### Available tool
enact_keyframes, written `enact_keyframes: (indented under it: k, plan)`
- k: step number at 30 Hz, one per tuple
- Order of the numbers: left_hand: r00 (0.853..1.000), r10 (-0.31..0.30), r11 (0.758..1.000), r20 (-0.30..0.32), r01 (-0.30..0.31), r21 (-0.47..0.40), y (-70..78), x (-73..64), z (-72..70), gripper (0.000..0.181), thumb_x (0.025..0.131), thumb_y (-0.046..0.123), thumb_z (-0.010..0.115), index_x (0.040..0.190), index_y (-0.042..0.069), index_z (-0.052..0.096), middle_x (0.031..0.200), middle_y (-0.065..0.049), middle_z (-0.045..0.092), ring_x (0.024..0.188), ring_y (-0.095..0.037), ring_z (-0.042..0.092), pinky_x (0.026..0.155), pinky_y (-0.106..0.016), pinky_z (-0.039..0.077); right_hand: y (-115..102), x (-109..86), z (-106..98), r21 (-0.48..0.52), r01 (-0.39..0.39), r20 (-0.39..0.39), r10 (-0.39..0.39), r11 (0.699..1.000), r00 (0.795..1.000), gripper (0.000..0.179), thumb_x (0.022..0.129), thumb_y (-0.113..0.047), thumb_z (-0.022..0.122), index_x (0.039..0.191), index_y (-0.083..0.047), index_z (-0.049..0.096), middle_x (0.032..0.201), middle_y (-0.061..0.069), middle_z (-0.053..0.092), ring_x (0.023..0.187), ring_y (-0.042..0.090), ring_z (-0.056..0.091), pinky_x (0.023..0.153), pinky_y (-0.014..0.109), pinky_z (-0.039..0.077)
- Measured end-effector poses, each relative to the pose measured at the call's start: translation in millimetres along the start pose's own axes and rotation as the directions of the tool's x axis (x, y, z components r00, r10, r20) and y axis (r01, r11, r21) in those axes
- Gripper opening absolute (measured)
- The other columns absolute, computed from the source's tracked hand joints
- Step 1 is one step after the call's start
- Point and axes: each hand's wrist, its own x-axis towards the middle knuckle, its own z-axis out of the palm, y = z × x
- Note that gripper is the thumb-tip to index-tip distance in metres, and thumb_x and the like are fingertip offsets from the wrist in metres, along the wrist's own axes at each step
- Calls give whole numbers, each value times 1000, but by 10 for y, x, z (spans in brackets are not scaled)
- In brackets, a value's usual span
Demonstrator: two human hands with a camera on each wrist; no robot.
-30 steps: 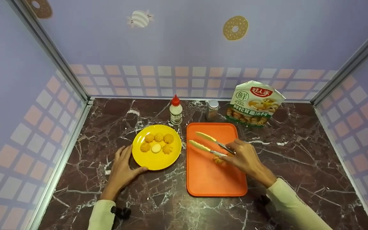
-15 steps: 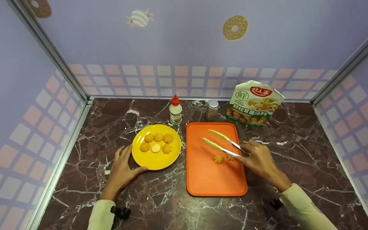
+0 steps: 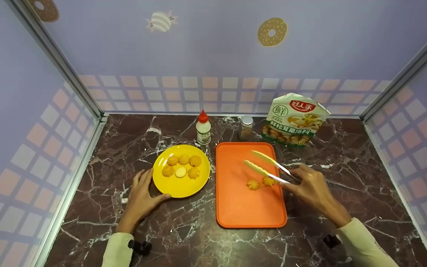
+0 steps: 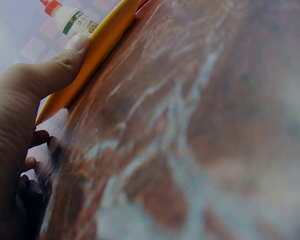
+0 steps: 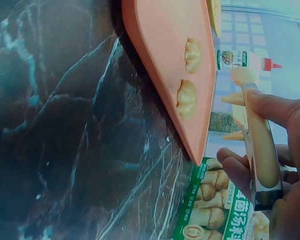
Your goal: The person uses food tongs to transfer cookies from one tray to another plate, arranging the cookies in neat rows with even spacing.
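My left hand holds the yellow plate at its left edge, the thumb over the rim. On the plate lie several piped butter cookies and a small pale round piece. My right hand grips food tongs with yellow tips and metal arms. The tongs' tips are spread, with nothing between them, over the orange tray. Two cookies rest side by side on the tray, one left of the other cookie, just below the tongs.
Behind the plate stands a red-capped squeeze bottle. A spice jar and a green-and-white food pouch stand behind the tray. Patterned walls enclose the dark marbled tabletop at the back and both sides.
My right hand has drawn the tongs to the right over the tray, uncovering the right-hand cookie there. My left hand has stayed at the plate.
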Motion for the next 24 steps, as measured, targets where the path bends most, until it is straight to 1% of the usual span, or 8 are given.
enact_keyframes:
  k: [6, 11, 14, 16, 20, 24]
  plan:
    - [1000, 7, 1000, -1, -7, -1, -5, -1, -1, 122, 80, 52, 98, 172, 1, 34, 171, -24, 40, 161, -47, 25, 122, -75, 30, 25, -43, -104, 7, 29, 16, -29, 1000, 999, 40, 69, -19, 106, 96, -2, 82, 79, 5, 59, 61, 6, 44, 52, 28, 41]
    - [1000, 7, 1000, -3, -7, 6, -9, -7, -3, 122, 80, 53, 97, 171, 1, 35, 171, -23, 40, 161, -47, 25, 122, -75, 30, 35, -58, -197, -1, 79, 33, -78, 997, 996, 43, 67, -19, 106, 97, -1, 82, 83, 7, 64, 63, 6, 46, 52, 28, 43]
    - [1000, 10, 1000, -5, -10, -1, -3, -8, 1, 122, 80, 53, 98, 172, 2, 35, 171, -23, 40, 161, -47, 25, 122, -76, 30, 46, -72, -245, -4, 111, 46, -111, 994, 993, 44, 66, -18, 106, 96, 0, 81, 83, 7, 63, 63, 5, 45, 52, 27, 43]
    - [1000, 15, 1000, -8, -15, -7, -1, -6, 6, 122, 80, 52, 98, 172, 3, 35, 171, -23, 40, 161, -47, 25, 121, -76, 30, 54, -85, -277, -6, 126, 58, -125, 992, 990, 43, 66, -19, 106, 95, -1, 80, 81, 5, 60, 63, 5, 43, 51, 26, 41]
    - [1000, 18, 1000, -11, -18, -11, -1, -4, 12, 122, 80, 50, 99, 172, 3, 35, 171, -23, 41, 161, -47, 25, 122, -76, 30, 45, -100, -334, -6, 126, 92, -125, 992, 988, 42, 68, -21, 105, 96, -4, 80, 81, 3, 57, 63, 3, 41, 51, 25, 39]
    - [1000, 13, 1000, -6, -13, 0, -5, -6, 7, 121, 80, 50, 98, 171, 2, 35, 171, -24, 40, 161, -48, 25, 122, -75, 30, 29, -105, -380, 3, 115, 135, -114, 993, 984, 42, 69, -21, 104, 99, -4, 81, 83, 2, 58, 65, 1, 42, 53, 26, 41]
